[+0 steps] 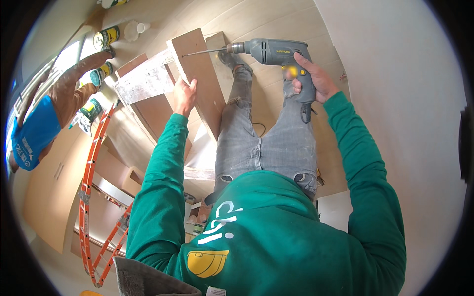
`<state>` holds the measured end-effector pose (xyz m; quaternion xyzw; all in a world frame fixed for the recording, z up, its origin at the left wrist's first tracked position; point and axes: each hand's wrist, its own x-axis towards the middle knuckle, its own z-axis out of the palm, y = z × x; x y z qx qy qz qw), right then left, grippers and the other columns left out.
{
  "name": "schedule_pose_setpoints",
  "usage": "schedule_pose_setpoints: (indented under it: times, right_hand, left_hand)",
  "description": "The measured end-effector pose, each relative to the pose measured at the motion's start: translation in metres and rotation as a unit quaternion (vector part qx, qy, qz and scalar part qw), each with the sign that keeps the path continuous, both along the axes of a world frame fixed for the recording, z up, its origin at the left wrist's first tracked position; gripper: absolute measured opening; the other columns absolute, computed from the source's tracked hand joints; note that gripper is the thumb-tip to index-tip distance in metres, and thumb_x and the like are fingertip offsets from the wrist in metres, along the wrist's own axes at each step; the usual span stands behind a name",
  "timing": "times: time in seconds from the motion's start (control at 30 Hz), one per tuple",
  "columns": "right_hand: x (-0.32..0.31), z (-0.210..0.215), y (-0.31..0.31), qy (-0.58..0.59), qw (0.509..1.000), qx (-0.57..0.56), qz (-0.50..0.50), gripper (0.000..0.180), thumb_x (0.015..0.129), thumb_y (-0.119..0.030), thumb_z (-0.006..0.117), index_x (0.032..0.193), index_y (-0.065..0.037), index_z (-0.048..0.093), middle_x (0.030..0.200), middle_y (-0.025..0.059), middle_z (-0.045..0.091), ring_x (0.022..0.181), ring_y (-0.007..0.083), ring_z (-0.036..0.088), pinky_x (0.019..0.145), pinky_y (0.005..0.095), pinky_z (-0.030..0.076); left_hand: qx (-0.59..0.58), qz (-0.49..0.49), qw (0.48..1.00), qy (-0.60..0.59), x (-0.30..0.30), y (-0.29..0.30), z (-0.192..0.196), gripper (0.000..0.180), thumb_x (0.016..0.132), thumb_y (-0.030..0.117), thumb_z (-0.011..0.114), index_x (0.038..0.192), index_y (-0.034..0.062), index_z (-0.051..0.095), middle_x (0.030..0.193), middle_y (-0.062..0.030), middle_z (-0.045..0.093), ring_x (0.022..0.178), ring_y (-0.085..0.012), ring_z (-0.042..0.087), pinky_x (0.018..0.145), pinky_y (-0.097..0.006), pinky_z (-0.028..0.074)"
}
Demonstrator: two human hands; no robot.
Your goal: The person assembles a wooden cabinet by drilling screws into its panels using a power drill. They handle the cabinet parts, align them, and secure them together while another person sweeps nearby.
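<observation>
My right hand (320,80) is wrapped round the pistol grip of a grey power drill (277,51), held out level with its nose to the left. A long thin bit (210,51) runs from the chuck, and its tip overlaps the face of a wooden board (205,91); whether it touches cannot be told. The board is one side of an open wooden frame with brown panels and a white-smeared panel (148,81). My left hand (185,96) grips the near board's left edge, below the bit tip.
Left of the frame stands an orange stepladder (89,182). Beyond it, a person in a blue shirt (37,133) is near several paint cans (105,38). A pale wall (410,123) rises at right. My legs (264,143) are beside the frame on the tiled floor (281,22).
</observation>
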<state>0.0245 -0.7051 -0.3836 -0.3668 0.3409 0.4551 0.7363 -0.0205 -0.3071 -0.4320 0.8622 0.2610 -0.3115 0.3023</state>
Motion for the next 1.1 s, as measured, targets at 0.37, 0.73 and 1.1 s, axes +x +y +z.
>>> schedule_pose_setpoints:
  times: [0.37,0.73,1.1]
  right_hand:
    - [-0.01,-0.018,-0.008,0.016,1.0,0.011,0.002,0.057,0.097,-0.053,0.067,0.123,-0.004,0.055,0.085,0.005,0.065,0.057,0.0081,0.06,0.052,0.026,0.053]
    - [-0.017,-0.032,-0.018,-0.011,0.999,0.02,-0.024,0.057,0.099,-0.05,0.065,0.129,-0.003,0.054,0.091,0.0089,0.068,0.061,0.0075,0.061,0.053,0.0253,0.054]
    - [-0.031,-0.096,-0.003,0.021,0.994,0.03,-0.099,0.052,0.1,-0.047,0.066,0.128,-0.003,0.056,0.092,0.0099,0.068,0.061,0.0082,0.061,0.054,0.0254,0.054]
  left_hand:
    - [0.036,-0.023,0.999,-0.028,-0.017,0.018,-0.027,0.029,0.094,0.015,0.07,0.119,-0.0001,0.067,0.086,-0.0158,0.074,0.073,-0.0274,0.069,0.071,-0.042,0.054]
    - [0.067,-0.019,0.997,0.022,-0.012,0.016,-0.021,0.029,0.096,0.02,0.07,0.113,-0.0027,0.068,0.084,-0.0155,0.073,0.073,-0.0256,0.068,0.073,-0.041,0.054]
    - [0.021,-0.01,0.998,-0.051,-0.024,0.029,-0.031,0.04,0.095,0.032,0.072,0.088,-0.0057,0.06,0.063,-0.0059,0.057,0.057,-0.017,0.051,0.057,-0.038,0.047]
